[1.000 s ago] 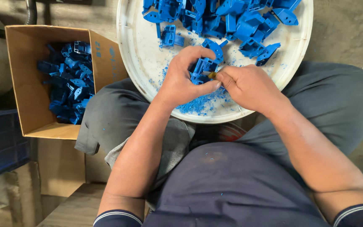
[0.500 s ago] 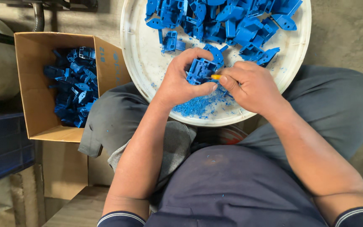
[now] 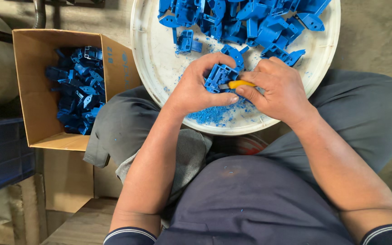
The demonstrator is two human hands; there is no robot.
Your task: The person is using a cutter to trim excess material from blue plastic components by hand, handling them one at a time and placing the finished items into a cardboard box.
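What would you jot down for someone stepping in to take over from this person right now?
Left hand: fingers closed around one blue plastic part, held over the white round tray.
Right hand: grips a yellow-handled tool against that part.
Blue shavings lie on the tray's near edge.
Apparently done: parts in the cardboard box at the left.
Apparently left: the pile of blue parts at the tray's far side.

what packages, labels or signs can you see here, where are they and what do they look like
Open brown cardboard box: left of the person's knee, rectangular, holding dark blue plastic parts, blue markings on its right flap.
Dark blue plastic crate: lower left edge, below the box, ribbed wall, only partly in view.
No screens or signs in view.
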